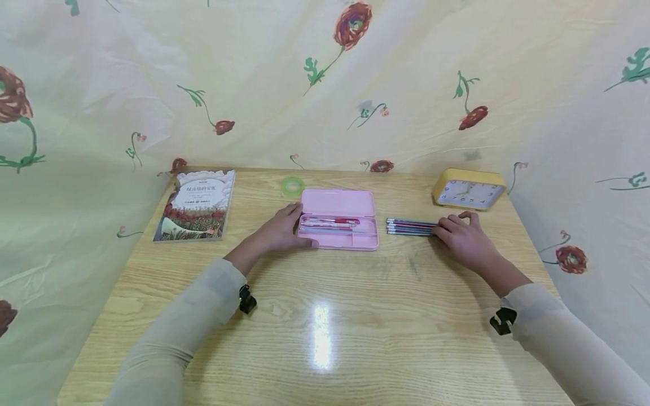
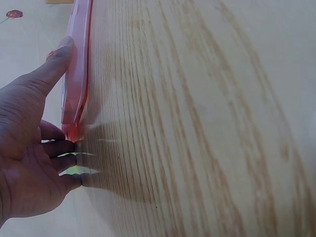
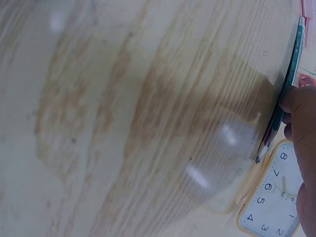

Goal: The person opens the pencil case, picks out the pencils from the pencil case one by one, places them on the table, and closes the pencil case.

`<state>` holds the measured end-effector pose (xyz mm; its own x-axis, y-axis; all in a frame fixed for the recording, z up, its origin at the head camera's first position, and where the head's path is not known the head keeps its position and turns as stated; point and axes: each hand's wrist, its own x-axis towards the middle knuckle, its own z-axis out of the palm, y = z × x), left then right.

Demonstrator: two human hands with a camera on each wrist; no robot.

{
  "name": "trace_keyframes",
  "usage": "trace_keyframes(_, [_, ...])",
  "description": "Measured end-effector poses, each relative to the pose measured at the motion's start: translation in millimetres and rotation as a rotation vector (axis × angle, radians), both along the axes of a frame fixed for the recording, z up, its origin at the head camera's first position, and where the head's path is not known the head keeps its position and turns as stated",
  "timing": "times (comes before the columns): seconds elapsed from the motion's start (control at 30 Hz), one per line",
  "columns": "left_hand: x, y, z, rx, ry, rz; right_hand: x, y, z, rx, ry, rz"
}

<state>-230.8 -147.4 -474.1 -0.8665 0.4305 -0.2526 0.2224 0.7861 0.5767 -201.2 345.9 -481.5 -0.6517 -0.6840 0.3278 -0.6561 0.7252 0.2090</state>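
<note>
An opened pink pencil case [image 1: 339,241] lies on the table with its lid folded back; pens [image 1: 330,223], one with a red part, lie in its rear compartment. My left hand [image 1: 284,228] holds the case's left end, thumb along the front wall [image 2: 78,64] and the other fingers round the side. To the right of the case is a row of several pencils [image 1: 408,227]. My right hand [image 1: 464,239] grips them near their right ends. In the right wrist view a green pencil [image 3: 294,64] shows, with dark tips poking out past the fingers.
A yellow alarm clock [image 1: 469,190] stands behind my right hand. At the back left lies a book [image 1: 197,206] with a flowery cover. A roll of green tape [image 1: 293,186] sits behind the case. Flowered cloth [image 1: 274,84] hangs along the table's back edge.
</note>
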Motion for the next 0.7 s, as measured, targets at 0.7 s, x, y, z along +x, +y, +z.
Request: trace_keyframes(0.7, [-0.2,0,0.2,-0.008,0.003,-0.007,0.1,-9,8.1,-0.041,-0.063,0.002])
